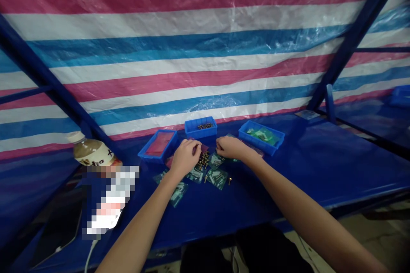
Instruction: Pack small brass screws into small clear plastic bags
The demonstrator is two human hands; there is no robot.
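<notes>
Left hand (185,158) is curled, fingers pinched on a small pink-red packet (203,148) at its 2 o'clock. Right hand (231,148) is also curled, fingertips down at the table (320,166); can't tell what it grips, too small. Between the hands: a loose pile of small brass parts (203,160). At 6 o'clock of the pile: green-tinted clear bags (218,177), roughly five, exact count unclear. Three blue trays behind the hands: 11 o'clock tray (157,146) holds a pink sheet, 12 o'clock tray (200,127) holds dark small parts, 2 o'clock tray (261,136) holds green bags. One bottle (91,152) stands far out at 9 o'clock.
</notes>
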